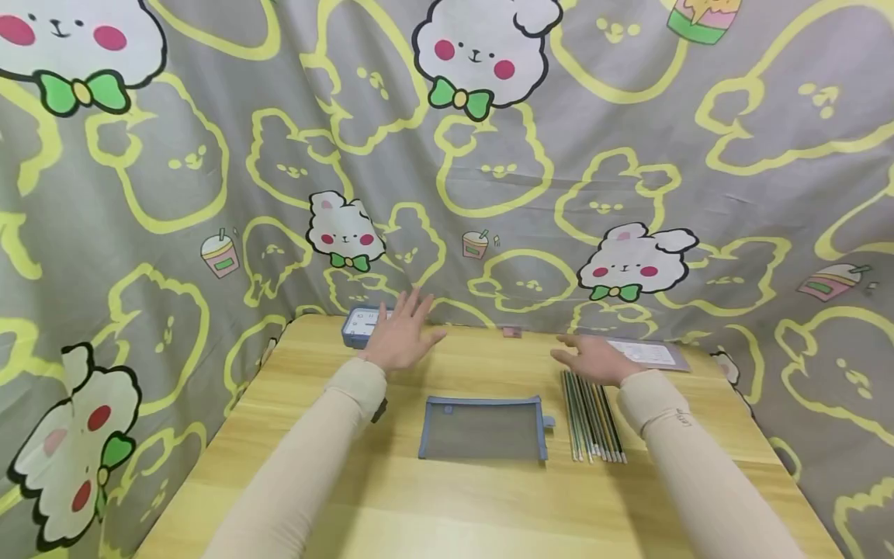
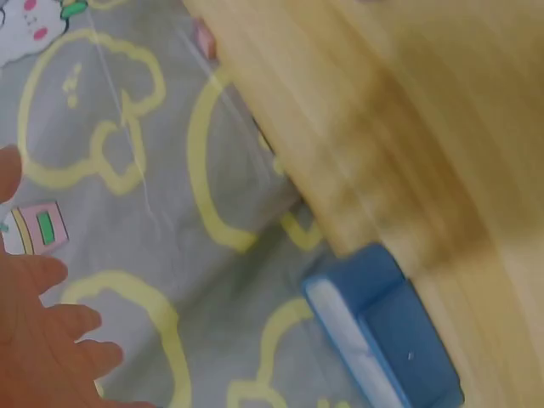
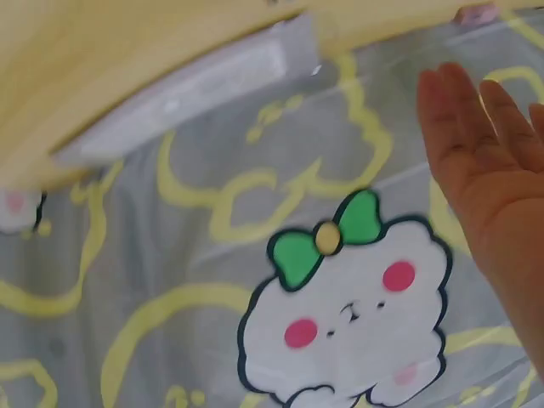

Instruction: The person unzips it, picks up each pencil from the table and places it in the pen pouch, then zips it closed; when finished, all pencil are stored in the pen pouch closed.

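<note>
Bunny cloth [image 1: 503, 194] hangs behind my wooden table [image 1: 475, 505]. Pencils [image 1: 594, 419] lie side by side, close to my right hand [image 1: 595, 360], which is loose and holds nothing. Just left of them is a flat pouch [image 1: 482, 431]. My left hand [image 1: 401, 338] is near the blue clock [image 1: 358, 328], fingers spread, also holding nothing. I should keep my right sleeve [image 1: 705, 466] off the pencils, or they might roll.

Wood-grain table [image 1: 475, 505] | grey cartoon-print curtain [image 1: 412, 175]: behind it | small pink block [image 1: 512, 332]: at back edge
</note>
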`<state>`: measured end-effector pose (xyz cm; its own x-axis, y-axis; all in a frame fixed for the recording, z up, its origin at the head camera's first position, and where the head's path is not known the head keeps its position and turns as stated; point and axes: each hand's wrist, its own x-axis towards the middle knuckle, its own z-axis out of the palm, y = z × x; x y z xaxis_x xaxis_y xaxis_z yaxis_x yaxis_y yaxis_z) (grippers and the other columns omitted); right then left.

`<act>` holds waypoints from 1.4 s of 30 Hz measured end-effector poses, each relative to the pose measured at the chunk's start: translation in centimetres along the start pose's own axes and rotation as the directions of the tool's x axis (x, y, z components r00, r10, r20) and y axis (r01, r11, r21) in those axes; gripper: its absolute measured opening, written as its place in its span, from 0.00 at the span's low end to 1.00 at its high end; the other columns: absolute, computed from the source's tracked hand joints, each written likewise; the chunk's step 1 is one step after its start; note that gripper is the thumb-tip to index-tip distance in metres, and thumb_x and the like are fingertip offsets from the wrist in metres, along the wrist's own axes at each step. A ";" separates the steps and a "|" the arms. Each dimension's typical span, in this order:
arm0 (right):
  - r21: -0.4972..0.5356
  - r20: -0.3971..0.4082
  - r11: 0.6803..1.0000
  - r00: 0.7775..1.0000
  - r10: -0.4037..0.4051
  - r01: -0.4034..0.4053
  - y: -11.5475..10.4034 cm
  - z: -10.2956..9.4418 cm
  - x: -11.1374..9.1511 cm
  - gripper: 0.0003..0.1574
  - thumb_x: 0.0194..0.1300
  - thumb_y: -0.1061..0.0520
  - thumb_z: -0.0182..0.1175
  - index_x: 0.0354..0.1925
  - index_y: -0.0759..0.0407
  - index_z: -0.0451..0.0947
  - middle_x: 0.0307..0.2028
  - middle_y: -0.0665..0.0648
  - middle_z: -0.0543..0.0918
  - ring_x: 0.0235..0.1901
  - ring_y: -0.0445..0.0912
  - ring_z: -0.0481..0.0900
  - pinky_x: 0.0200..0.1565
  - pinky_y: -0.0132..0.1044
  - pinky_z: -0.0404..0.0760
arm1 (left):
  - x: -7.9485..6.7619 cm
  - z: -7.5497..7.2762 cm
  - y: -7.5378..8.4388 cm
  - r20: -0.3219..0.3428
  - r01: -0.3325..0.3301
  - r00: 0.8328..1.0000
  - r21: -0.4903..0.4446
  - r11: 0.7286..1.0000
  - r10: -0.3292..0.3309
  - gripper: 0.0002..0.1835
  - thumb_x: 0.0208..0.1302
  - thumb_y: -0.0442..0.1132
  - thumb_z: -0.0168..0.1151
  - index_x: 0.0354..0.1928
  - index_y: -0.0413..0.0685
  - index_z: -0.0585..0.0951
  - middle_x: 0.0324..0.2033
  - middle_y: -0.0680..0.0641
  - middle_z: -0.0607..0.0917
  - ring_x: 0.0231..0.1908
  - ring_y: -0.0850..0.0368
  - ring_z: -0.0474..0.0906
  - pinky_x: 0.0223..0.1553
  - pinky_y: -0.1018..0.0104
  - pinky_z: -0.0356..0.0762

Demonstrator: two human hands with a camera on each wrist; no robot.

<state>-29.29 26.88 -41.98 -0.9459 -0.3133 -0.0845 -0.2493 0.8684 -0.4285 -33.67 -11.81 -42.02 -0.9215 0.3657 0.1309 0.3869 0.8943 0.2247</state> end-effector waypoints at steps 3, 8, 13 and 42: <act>0.043 0.007 0.999 1.000 0.000 0.000 -0.5 1.4 0.4 0.42 0.83 0.40 0.50 0.77 0.69 0.63 0.71 0.78 0.71 0.70 0.73 0.70 0.71 0.68 0.70 | -0.2 0.0 0.5 0.006 0.007 1.000 -0.006 1.000 -0.007 0.46 0.77 0.72 0.46 0.86 0.57 0.50 0.85 0.39 0.45 0.84 0.35 0.40 0.78 0.22 0.41; 0.113 -0.016 0.994 1.000 -0.001 0.002 -0.7 4.4 0.3 0.41 0.81 0.41 0.53 0.76 0.69 0.64 0.67 0.80 0.75 0.65 0.73 0.76 0.66 0.68 0.76 | -1.3 1.1 0.6 0.004 0.030 1.000 -0.023 0.999 -0.030 0.47 0.75 0.72 0.50 0.86 0.60 0.52 0.85 0.40 0.50 0.83 0.33 0.46 0.76 0.19 0.46; 0.103 0.023 0.993 0.998 0.063 -0.065 -1.5 6.8 -0.8 0.40 0.80 0.44 0.56 0.74 0.71 0.66 0.59 0.76 0.83 0.58 0.68 0.83 0.60 0.65 0.82 | -3.2 3.2 0.5 0.043 0.029 0.999 -0.038 0.999 -0.028 0.45 0.75 0.70 0.53 0.85 0.59 0.56 0.83 0.38 0.58 0.81 0.32 0.54 0.73 0.17 0.52; 0.465 -0.264 0.884 0.947 0.181 -0.039 -3.0 10.3 -1.7 0.26 0.75 0.55 0.65 0.68 0.58 0.77 0.49 0.60 0.87 0.42 0.48 0.84 0.37 0.39 0.82 | -8.3 6.5 4.0 0.099 0.072 0.994 -0.307 0.949 -0.043 0.34 0.75 0.56 0.64 0.73 0.43 0.75 0.63 0.36 0.84 0.61 0.36 0.82 0.61 0.37 0.82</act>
<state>-24.78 20.82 -49.81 -0.9961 -0.0379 0.0802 -0.0868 0.6013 -0.7943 -24.67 -9.59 -48.54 -0.9363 0.3502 0.0251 0.3116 0.7958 0.5192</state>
